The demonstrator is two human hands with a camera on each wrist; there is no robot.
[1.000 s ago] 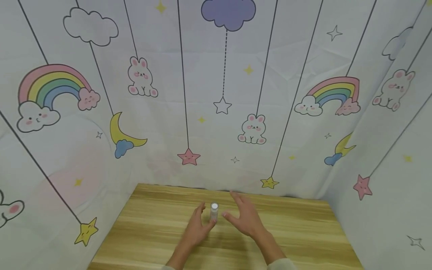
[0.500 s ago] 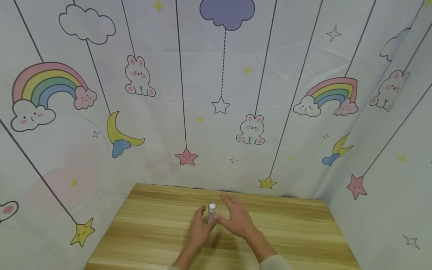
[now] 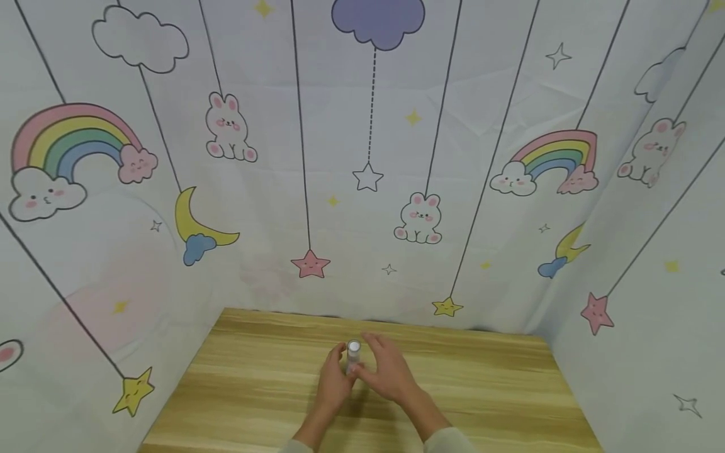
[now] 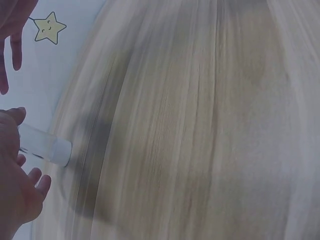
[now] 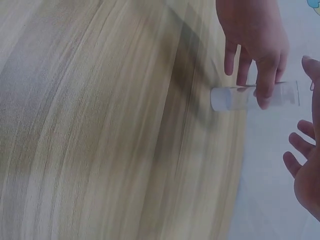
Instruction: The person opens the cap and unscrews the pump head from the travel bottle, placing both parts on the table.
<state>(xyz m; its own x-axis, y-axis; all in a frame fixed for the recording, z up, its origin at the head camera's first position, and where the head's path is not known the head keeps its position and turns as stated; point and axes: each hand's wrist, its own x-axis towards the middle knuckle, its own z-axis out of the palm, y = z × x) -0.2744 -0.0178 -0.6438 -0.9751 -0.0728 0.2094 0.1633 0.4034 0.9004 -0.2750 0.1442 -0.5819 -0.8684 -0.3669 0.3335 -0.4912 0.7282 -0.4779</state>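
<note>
A small clear cylinder (image 3: 354,353) with a white end is upright between the hands. My left hand (image 3: 335,382) grips it from the left, thumb in front. In the right wrist view the left hand's (image 5: 254,35) thumb and fingers lie around the clear cylinder (image 5: 242,99), its white end down at the wooden surface. My right hand (image 3: 391,371) is spread just to the right, its thumb near the left thumb; whether they touch, I cannot tell. The left wrist view has the cylinder (image 4: 42,145) partly behind the left hand (image 4: 17,177), the right hand (image 4: 15,25) opposite.
The hands are over a wooden table (image 3: 255,377). Behind it and at both sides hang white sheets (image 3: 362,233) printed with clouds, rainbows, rabbits and stars.
My right hand has moved left, closer to the cylinder and my left hand. The left hand keeps its grip. The whole head view has shifted slightly.
</note>
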